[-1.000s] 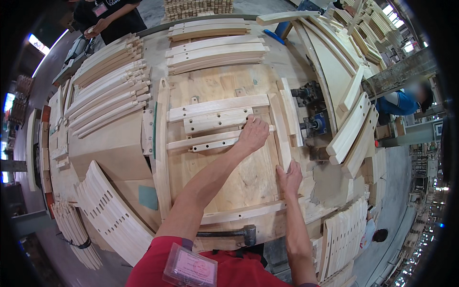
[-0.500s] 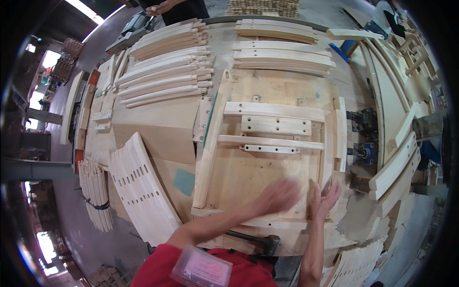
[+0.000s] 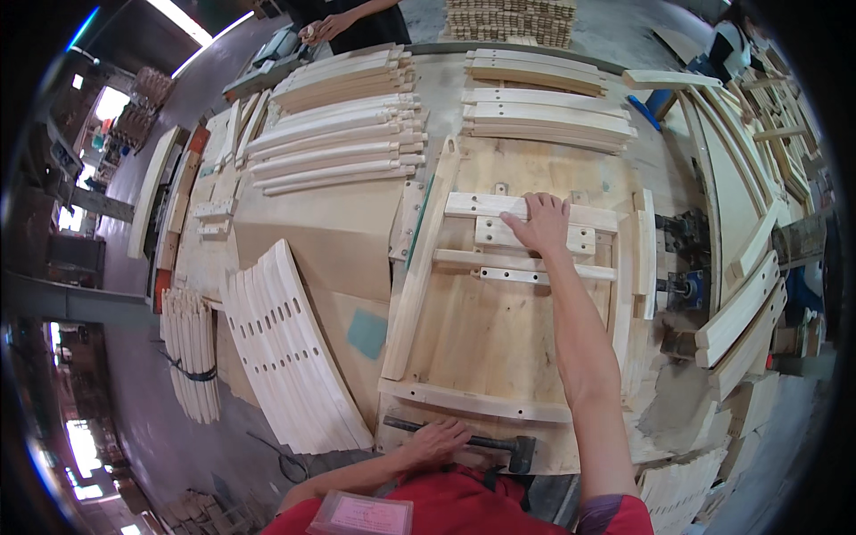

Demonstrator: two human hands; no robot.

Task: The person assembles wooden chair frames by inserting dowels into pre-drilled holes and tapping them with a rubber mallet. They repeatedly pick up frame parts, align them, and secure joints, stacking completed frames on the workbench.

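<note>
A partly assembled wooden frame lies on the plywood board (image 3: 499, 348). My right hand (image 3: 542, 223) reaches across it and grips the far wooden rail (image 3: 593, 217), fingers over its far edge and thumb to the left. Part of that rail and of the drilled block (image 3: 499, 234) beside it is hidden under the hand. Nearer to me runs a thin crossbar (image 3: 464, 259). A long slanting leg (image 3: 412, 276) borders the frame's left side. Close to my body, my left hand (image 3: 437, 441) is closed over the dark handle of a hammer (image 3: 522, 453), whose head points right.
Stacked curved slats (image 3: 339, 129) and drilled rails (image 3: 544, 111) lie at the back. Slotted boards (image 3: 290, 348) sit at left, beside a tied slat bundle (image 3: 189, 357). Metal clamps (image 3: 682, 285) stand right of the frame. A person's hand (image 3: 334, 27) shows at the far edge.
My left hand has moved from over the frame down to the hammer handle. My right hand has left the frame's near right corner and reached the far rail. The view has shifted slightly.
</note>
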